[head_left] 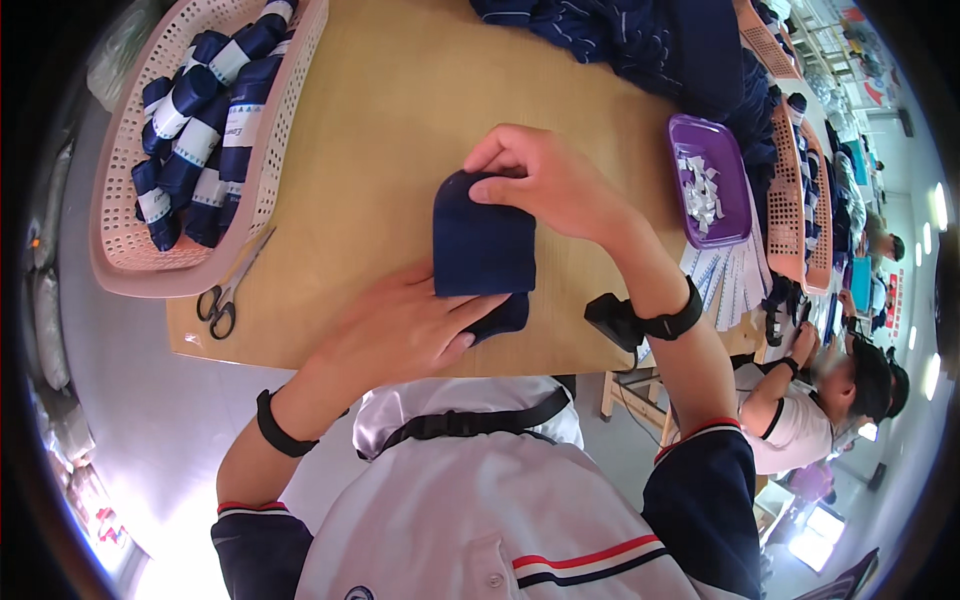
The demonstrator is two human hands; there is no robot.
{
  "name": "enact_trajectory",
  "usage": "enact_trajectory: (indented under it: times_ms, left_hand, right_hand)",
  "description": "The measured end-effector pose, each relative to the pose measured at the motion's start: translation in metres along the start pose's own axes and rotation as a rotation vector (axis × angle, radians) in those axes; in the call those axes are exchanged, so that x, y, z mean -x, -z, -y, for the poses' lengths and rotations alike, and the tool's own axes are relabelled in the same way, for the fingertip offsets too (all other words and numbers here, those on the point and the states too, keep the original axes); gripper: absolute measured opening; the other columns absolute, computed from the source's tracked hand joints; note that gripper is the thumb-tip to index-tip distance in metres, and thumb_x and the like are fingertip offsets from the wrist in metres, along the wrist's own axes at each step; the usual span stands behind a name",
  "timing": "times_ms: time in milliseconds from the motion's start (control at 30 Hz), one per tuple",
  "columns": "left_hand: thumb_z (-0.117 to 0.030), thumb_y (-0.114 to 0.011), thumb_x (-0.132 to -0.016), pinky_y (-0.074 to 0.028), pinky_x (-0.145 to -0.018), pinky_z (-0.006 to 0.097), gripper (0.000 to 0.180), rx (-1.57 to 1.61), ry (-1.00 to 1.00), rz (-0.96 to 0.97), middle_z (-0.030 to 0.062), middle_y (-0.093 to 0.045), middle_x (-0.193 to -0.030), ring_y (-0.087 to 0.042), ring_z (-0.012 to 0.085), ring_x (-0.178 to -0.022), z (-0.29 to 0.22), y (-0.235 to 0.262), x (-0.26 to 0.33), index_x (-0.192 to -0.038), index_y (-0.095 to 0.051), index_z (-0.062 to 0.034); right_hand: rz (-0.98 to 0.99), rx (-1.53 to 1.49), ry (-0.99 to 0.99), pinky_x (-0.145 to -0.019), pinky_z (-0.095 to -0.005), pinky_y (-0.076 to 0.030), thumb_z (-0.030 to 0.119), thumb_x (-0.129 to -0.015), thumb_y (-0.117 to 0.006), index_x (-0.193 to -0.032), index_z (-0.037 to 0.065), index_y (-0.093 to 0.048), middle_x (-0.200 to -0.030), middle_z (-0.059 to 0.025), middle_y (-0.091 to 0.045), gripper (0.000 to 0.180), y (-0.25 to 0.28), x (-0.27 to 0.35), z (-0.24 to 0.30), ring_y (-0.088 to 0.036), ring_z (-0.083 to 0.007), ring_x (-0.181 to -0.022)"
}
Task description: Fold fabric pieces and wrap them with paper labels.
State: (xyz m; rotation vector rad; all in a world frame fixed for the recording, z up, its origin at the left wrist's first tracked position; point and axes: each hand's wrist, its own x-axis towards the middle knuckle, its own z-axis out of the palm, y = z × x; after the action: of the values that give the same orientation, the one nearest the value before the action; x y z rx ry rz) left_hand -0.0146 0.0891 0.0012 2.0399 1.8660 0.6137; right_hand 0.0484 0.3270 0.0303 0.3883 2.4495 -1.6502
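A folded dark navy sock [482,250] lies on the wooden table [400,120] in front of me. My right hand [545,180] pinches its far top edge between thumb and fingers. My left hand [400,325] presses flat on the near lower end of the sock, fingers spread over the fabric. Both wrists wear black bands, and a small black device hangs from the right one.
A pink perforated basket [120,250] with several banded navy socks stands at the left. Scissors [225,295] lie by its near corner. A heap of loose navy socks [640,45] sits at the far side, a purple tray [735,225] of white paper tags at the right. Other people work further right.
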Motion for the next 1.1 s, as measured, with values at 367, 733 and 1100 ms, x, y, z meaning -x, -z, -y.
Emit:
enact_trajectory:
  times_ms: [367,733,1100]
  left_hand:
    - [-0.024,-0.071,-0.085,-0.047,-0.106,0.04,0.067,0.023,-0.01,0.035,0.0064,-0.064,-0.136,-0.062,0.0253,-0.119,0.003,0.0,0.003,-0.148,-0.052,-0.0132]
    - [-0.026,-0.07,-0.085,-0.041,-0.11,0.039,0.065,0.032,-0.004,0.063,0.0074,-0.064,-0.134,-0.059,0.024,-0.122,0.0,-0.006,-0.007,-0.146,-0.053,-0.0106]
    - [-0.032,-0.07,-0.082,-0.038,-0.113,0.047,0.068,-0.021,-0.146,0.138,0.0158,-0.055,-0.148,-0.05,0.0325,-0.136,-0.011,-0.008,-0.002,-0.14,-0.054,-0.0006]
  right_hand:
    - [-0.087,0.085,0.052,-0.089,-0.0312,-0.053,0.009,-0.091,-0.075,-0.115,0.002,-0.064,-0.106,-0.0105,-0.073,0.028,-0.008,-0.002,0.001,-0.069,-0.0177,-0.099]
    - [0.066,0.852,0.824,-0.118,-0.0427,-0.037,0.019,-0.095,-0.056,-0.139,0.01,-0.059,-0.15,-0.0083,-0.053,0.044,-0.026,0.001,-0.039,-0.047,-0.0269,-0.142]
    - [0.048,0.715,0.972,-0.124,-0.0452,-0.026,0.039,-0.105,-0.046,-0.144,0.004,-0.054,-0.153,-0.0133,-0.051,0.053,-0.044,-0.017,-0.061,-0.04,-0.0285,-0.147]
